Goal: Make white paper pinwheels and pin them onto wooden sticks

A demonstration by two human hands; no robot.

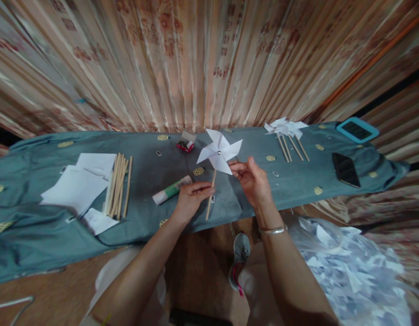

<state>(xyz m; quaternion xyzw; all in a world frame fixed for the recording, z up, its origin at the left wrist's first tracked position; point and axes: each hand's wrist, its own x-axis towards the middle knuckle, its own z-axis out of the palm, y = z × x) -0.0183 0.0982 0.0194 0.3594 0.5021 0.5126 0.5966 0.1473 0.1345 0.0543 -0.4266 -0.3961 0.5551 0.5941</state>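
A pleated curtain [195, 59] backs the cloth-covered table [32, 235], whose near edge lies open below the hands. One white pinwheel [219, 151] is held mid-table: the left hand [190, 199] grip pinches its stick [210, 199], and the right hand [252, 179] grip nips a blade. One glue stick [171, 189] lies beside them.

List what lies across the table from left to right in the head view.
paper sheets → wooden sticks → glue stick → pinwheel, its stick pinched by the left hand → finished pinwheels → black phone
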